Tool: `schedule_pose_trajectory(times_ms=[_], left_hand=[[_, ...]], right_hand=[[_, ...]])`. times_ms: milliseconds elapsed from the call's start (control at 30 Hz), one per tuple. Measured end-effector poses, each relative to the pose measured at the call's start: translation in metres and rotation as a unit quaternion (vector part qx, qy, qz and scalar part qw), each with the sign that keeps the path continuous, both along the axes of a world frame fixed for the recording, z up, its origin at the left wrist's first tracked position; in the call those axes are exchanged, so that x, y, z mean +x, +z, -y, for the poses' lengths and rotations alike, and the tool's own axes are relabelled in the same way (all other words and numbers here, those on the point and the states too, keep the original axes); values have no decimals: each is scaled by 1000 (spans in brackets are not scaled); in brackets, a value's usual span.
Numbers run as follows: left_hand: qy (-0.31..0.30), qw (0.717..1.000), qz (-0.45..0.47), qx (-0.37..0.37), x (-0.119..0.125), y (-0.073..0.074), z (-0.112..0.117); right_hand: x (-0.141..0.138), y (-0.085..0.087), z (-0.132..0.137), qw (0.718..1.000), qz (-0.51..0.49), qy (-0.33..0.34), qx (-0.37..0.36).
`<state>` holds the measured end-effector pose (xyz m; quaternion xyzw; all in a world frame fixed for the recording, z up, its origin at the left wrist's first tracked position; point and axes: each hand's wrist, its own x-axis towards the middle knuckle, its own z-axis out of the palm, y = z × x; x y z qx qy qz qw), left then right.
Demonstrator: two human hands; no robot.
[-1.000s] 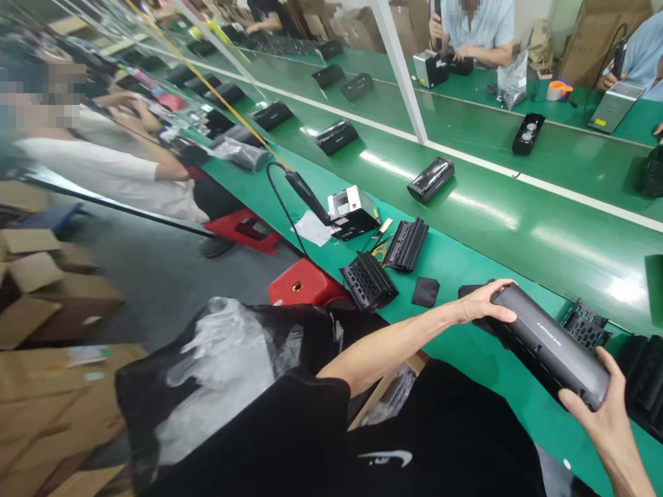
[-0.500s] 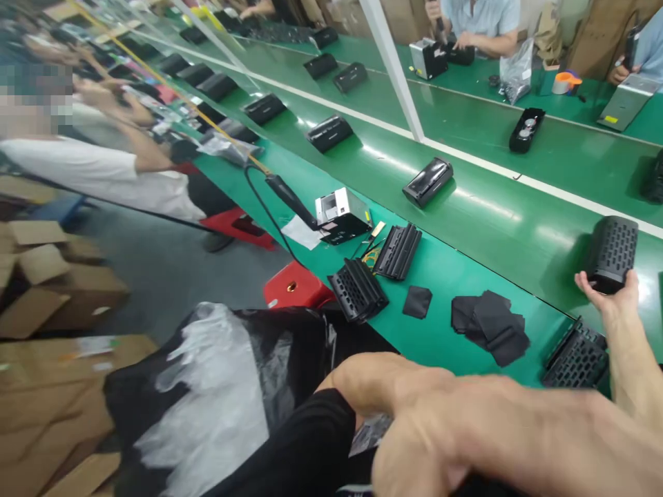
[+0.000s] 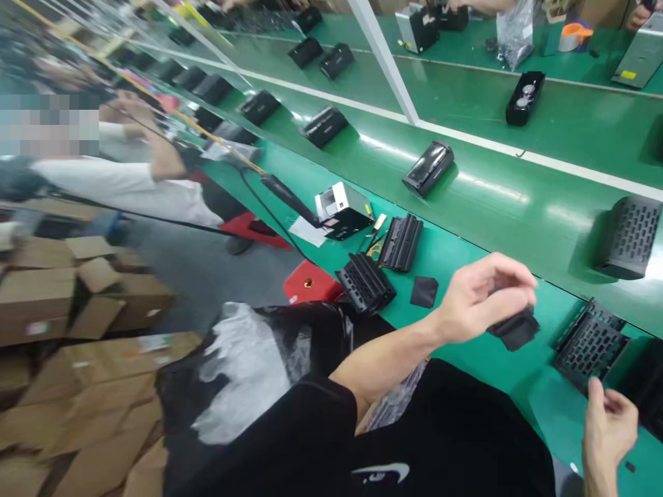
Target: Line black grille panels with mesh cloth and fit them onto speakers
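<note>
a small black pad [image 3: 516, 329], soft and creased, droops from the grip of the left hand [image 3: 484, 298].

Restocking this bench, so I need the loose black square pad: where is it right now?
In the head view, the black square pad lies flat on the green bench, just right of a perforated black casing half and left of the hand pinching a black piece.

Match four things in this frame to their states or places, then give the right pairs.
Things:
1. left hand
2. right hand
3. red stool
4. square black pad

States or places:
A. lying on the green bench
B. open, holding nothing
C. pinching a black pad
D. beside the bench edge

Pairs: 1-C, 2-B, 3-D, 4-A
</note>
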<state>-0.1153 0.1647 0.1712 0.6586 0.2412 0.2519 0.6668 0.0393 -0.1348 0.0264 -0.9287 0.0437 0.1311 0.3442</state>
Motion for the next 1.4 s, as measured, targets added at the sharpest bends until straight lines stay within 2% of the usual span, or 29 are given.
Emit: schedule_pose_trajectory(times_ms=[67,100,167,233,300,367,500,633,767,833,900,967,1033,1133,1267,1400], left_hand=[[-5,989,-124,85,10,-46,1],[-37,972,-199,124,13,-72,5],[-143,916,-320,196,13,-124,20],[-192,865,-381,264,12,-165,41],[-211,829,-401,328,11,-190,60],[-224,809,-397,370,12,-202,69],[-246,798,-379,398,12,-206,64],[-259,790,-374,411,12,-207,62],[-274,785,-372,412,17,-207,69],[-281,785,-368,411,16,-204,68],[-287,789,-357,410,11,-197,62],[-292,793,-342,411,3,-187,54],[-300,794,-328,414,-4,-176,48],[-314,805,-294,409,-10,-164,45],[-326,844,-235,354,-10,-158,47],[-326,882,-207,272,-13,-155,47]], right_hand=[[-21,-20,21,999,-20,-33,-30],[-24,-30,26,998,-27,-32,-41],[-24,-46,30,998,-32,-18,-54],[-20,-53,31,998,-28,-16,-50],[-21,-52,35,999,-18,-19,-35],[-30,-46,45,1000,-13,-20,-15],[-57,-43,75,998,-57,4,-11],[-72,-61,102,993,-101,58,-7],[-67,-74,115,992,-60,109,-30],[-64,-69,116,990,-35,135,-34],[-63,-56,112,991,-11,128,-33],[-66,-39,99,996,-1,90,-10],[-71,-22,75,996,-34,36,72],[-75,-10,23,959,-152,-10,238],[-76,-20,-41,906,-251,12,340],[-77,-32,-73,847,-340,14,409]])
